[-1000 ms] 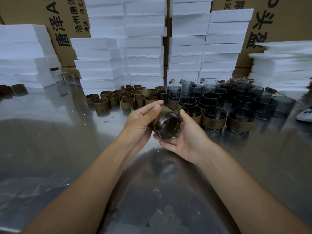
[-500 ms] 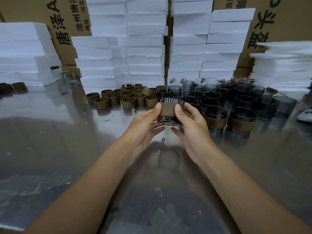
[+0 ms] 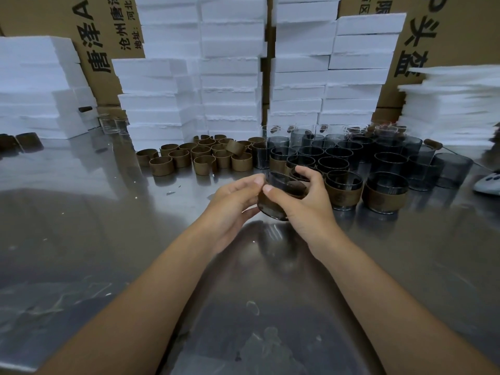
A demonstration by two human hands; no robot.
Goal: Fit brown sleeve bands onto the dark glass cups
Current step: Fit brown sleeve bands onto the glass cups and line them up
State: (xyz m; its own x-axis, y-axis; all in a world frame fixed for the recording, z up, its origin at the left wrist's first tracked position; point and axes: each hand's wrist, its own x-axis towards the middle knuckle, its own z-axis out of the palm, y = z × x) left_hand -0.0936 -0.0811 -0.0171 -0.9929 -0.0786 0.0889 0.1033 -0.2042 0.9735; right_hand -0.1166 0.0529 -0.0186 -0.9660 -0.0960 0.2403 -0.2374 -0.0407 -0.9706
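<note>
A dark glass cup (image 3: 281,196) with a brown sleeve band around it is held tilted above the steel table, its mouth turned up and to the right. My left hand (image 3: 232,197) pinches its left side. My right hand (image 3: 305,204) wraps around its right side, fingers over the rim. Several loose brown bands (image 3: 200,156) stand in a cluster behind my left hand. Several bare dark cups (image 3: 335,155) fill the back right. Two banded cups (image 3: 343,189) (image 3: 385,194) stand just right of my right hand.
The shiny steel table (image 3: 108,239) spreads around my arms. White foam boxes (image 3: 230,77) are stacked along the back, with cardboard cartons (image 3: 105,36) behind them. A white object (image 3: 488,184) lies at the right edge. Clear glasses (image 3: 113,124) stand at the back left.
The cup was held base toward me, then upright and raised. Now it is lower, shifted right and tilted, with my right hand wrapped over its rim.
</note>
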